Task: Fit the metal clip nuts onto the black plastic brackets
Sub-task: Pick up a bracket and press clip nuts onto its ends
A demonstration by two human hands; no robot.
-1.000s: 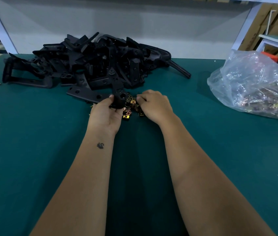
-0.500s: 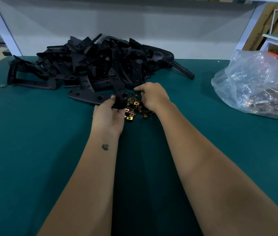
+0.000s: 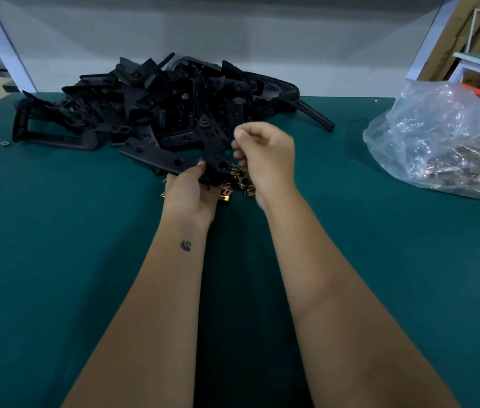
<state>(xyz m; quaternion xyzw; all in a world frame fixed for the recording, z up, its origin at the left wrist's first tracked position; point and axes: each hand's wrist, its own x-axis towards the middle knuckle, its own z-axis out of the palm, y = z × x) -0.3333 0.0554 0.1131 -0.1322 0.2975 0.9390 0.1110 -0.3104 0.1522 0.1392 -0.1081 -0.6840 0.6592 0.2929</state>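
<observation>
Black plastic bracket [image 3: 214, 160] sits gripped in your left hand [image 3: 192, 193], just in front of the bracket pile [image 3: 156, 104] at the worktop's [image 3: 56, 260] far edge. Your right hand [image 3: 265, 156] has lifted off the loose clip nuts [image 3: 240, 181], fingers curled; can't tell if it's pinching one. The clear bag [image 3: 445, 136] near the right edge holds more nuts, partly cut off.
</observation>
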